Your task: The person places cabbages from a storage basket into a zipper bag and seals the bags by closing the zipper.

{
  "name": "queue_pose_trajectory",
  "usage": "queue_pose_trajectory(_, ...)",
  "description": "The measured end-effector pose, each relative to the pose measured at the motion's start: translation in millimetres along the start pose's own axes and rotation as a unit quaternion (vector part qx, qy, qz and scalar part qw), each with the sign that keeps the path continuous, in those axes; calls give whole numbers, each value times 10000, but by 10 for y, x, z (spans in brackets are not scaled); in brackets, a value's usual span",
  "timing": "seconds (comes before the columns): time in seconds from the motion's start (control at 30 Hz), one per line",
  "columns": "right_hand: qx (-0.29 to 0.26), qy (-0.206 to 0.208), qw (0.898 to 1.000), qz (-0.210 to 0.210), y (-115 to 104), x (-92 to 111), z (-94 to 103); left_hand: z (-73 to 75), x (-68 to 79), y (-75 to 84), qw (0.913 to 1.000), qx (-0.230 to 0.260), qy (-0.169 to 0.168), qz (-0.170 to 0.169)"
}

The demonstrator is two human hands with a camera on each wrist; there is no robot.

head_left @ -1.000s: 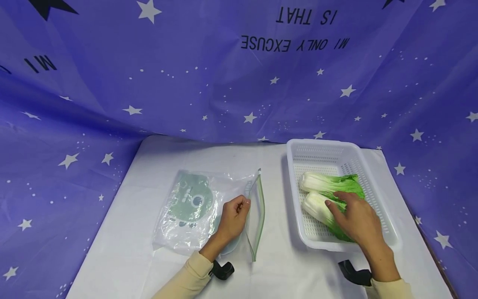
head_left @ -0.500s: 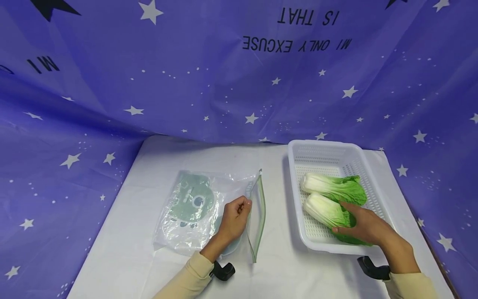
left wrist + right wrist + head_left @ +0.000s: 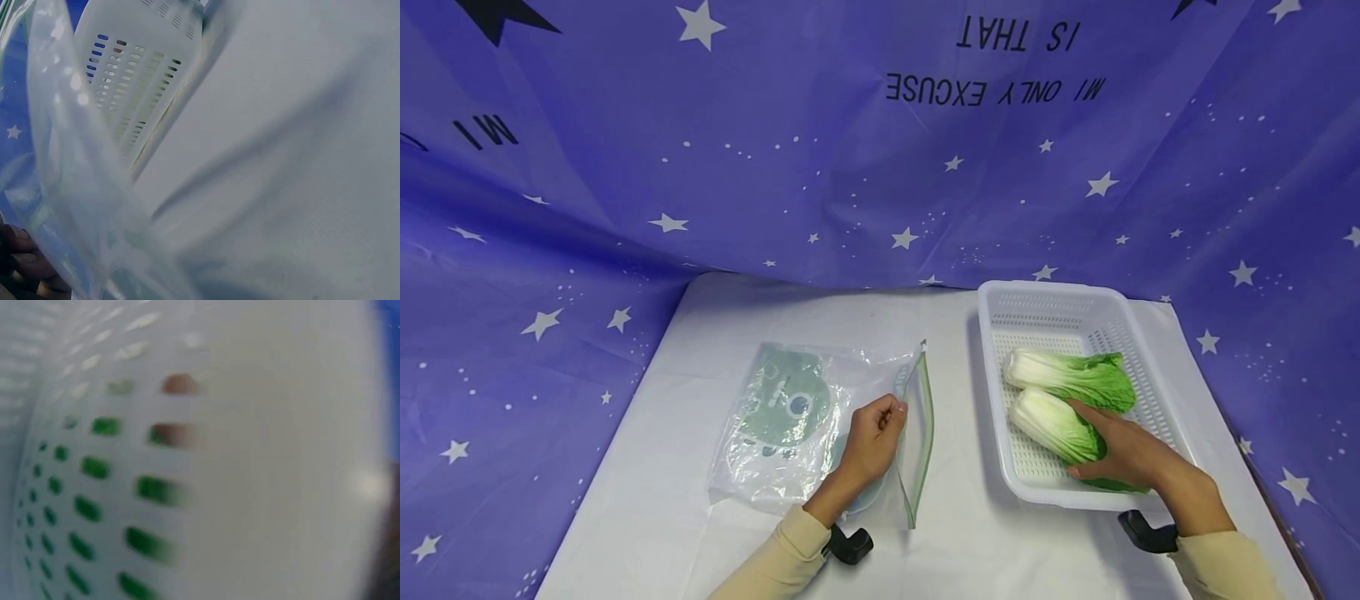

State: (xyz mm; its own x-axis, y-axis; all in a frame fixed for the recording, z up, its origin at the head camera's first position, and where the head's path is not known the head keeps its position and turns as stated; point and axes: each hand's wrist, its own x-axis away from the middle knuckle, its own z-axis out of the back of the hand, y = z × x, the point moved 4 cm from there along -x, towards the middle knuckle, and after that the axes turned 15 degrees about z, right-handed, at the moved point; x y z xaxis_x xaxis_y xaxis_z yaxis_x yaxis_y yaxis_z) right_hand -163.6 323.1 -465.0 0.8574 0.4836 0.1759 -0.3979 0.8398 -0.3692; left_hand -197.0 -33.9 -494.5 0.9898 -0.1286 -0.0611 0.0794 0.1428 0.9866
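My left hand (image 3: pixel 871 440) pinches the upper layer of a clear zip bag (image 3: pixel 842 362) near its mouth, which gapes toward the right. The bag lies flat, with a green cartoon print and a green zip strip. Inside a white plastic basket (image 3: pixel 988 375) lie two Chinese cabbages side by side. The nearer Chinese cabbage (image 3: pixel 1051 423) is in the grip of my right hand (image 3: pixel 1131 452), thumb on one side and fingers on the other, around its leafy end. The farther Chinese cabbage (image 3: pixel 1067 375) lies untouched. In the right wrist view the basket wall (image 3: pixel 269 456) hides most of that hand.
A white cloth (image 3: pixel 958 450) covers the table. Purple star-printed fabric (image 3: pixel 850 167) hangs behind it and along both sides. Black curved mounts (image 3: pixel 850 546) stick out at the wrists. The basket's raised rim surrounds the cabbages.
My right hand has shifted right and lower, from above the cabbages to around the nearer one's leafy end, and its fingers have closed in. My left hand and the bag stay in place.
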Motion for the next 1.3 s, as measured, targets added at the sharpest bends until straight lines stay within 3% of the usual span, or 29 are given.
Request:
queue_pose_trajectory(0.13, -10, 62, 10000, 70, 28, 7, -21, -61, -65, -240, 10000, -16, -6, -32)
queue_pose_trajectory(0.33, 129, 242, 9995, 153, 19, 9, -26, -81, -58, -248, 9999, -58, -4, -86)
queue_pose_trajectory(0.5, 257, 460, 9980, 341, -114, 19, 112, -76, -56, -234, 9999, -30, -47, -110)
queue_pose_trajectory(0.73, 656, 1037, 9902, 670, -448, 38, 453, -65, -61, -237, 9999, -87, -24, -57)
queue_pose_trajectory(0.93, 1060, 1274, 9817, 934, -893, 32, 651, -70, -52, -239, 10000, -69, -50, -35)
queue_pose_trajectory(1.13, 1537, 1435, 9673, 1420, -1339, -67, 714, -68, -42, -214, 9999, -67, -47, -66)
queue_pose_trajectory(1.3, 1582, 1182, 9645, 1754, -1625, -150, 655, -51, -37, -201, 9999, -47, -22, -134)
